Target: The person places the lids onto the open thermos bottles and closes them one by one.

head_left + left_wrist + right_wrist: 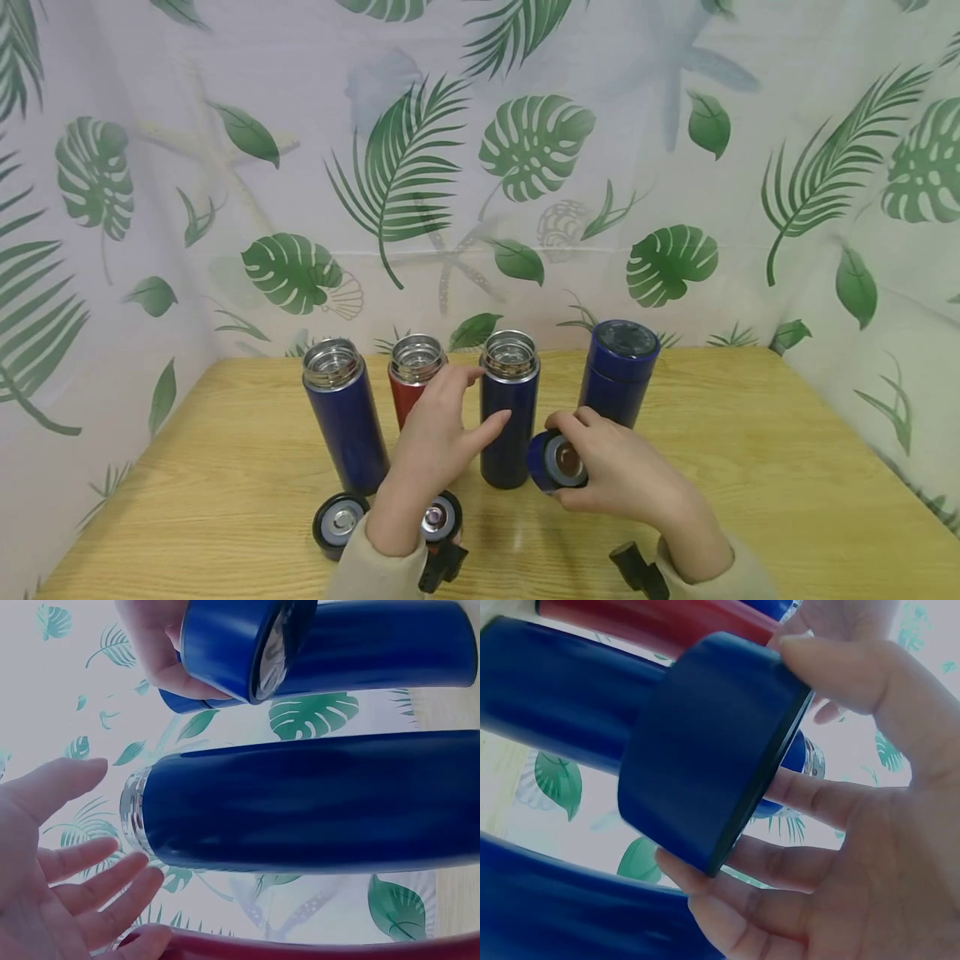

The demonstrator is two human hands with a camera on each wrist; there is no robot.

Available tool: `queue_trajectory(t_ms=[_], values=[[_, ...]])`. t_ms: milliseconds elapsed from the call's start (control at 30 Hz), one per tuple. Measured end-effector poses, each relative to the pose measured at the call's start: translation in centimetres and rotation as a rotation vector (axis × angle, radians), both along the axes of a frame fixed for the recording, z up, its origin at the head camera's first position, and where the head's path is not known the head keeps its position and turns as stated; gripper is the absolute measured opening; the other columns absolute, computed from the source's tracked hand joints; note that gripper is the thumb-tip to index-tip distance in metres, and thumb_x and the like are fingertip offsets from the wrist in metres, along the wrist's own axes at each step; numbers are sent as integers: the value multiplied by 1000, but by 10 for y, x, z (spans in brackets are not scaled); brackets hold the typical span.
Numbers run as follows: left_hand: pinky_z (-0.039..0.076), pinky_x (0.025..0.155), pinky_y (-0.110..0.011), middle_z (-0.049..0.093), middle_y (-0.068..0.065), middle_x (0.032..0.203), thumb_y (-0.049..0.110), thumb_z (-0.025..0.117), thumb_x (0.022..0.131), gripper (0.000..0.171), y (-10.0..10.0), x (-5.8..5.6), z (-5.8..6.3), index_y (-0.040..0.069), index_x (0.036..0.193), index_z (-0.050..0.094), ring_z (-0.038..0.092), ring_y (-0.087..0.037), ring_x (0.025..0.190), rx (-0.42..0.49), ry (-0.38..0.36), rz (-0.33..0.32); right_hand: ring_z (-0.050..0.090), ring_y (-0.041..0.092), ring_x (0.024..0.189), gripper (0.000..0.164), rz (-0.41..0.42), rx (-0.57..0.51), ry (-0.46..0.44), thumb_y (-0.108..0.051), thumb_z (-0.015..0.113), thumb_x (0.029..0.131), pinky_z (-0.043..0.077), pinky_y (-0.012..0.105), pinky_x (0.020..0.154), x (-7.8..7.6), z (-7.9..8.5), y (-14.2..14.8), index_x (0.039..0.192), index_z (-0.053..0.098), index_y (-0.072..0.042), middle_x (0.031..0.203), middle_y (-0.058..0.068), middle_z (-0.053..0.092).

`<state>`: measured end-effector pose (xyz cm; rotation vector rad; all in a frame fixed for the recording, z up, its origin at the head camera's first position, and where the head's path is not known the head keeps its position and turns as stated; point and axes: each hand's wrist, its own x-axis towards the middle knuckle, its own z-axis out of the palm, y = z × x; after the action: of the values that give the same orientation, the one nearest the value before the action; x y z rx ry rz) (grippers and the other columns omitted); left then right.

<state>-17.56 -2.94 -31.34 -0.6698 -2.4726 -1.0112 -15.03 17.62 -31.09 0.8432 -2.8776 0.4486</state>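
Fingers of my right hand [626, 479] curl round the blue lid [557, 461], open face at nine o'clock toward the open flask [508, 408]; my left hand [438, 433] reaches spread, steadying it.

My left hand [435, 433] hides most of the red flask [408, 379] and part of one loose lid [441, 517]. My right hand [622, 475] covers the base of the capped flask [618, 371]. In both wrist views the flasks run off the frame edges, and I cannot read the blurred lid [705, 750] interior
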Motion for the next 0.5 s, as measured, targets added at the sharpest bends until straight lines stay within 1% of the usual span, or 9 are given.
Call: queue_trajectory(t_ms=[100,233,400,500], values=[[45,81,-34,51,-9,111,27,68,78,49,3,0,0,1,116,50,50,-21,101,-10,-8,38,48,10,71,56,-7,-19,11,-24,76,61,43,27,59,0,3,2,108,51,-8,89,0,51],[45,82,-35,49,-12,114,27,68,78,56,8,-1,-2,-1,120,45,49,-23,104,-24,-50,69,49,10,72,56,-24,-49,18,-23,75,62,44,28,60,-1,6,3,109,51,-8,90,1,51],[42,87,-38,47,-15,119,27,68,77,64,12,-3,-7,-4,125,39,46,-26,110,-25,-118,77,52,13,77,57,-42,-80,18,-24,76,63,45,30,63,-1,11,3,111,51,-7,95,5,53],[40,89,-39,46,-16,123,27,69,77,68,13,-6,-12,-3,128,35,45,-27,113,18,-156,57,53,15,79,58,-54,-91,25,-25,76,63,46,31,64,-1,13,3,112,50,-7,97,6,53]])
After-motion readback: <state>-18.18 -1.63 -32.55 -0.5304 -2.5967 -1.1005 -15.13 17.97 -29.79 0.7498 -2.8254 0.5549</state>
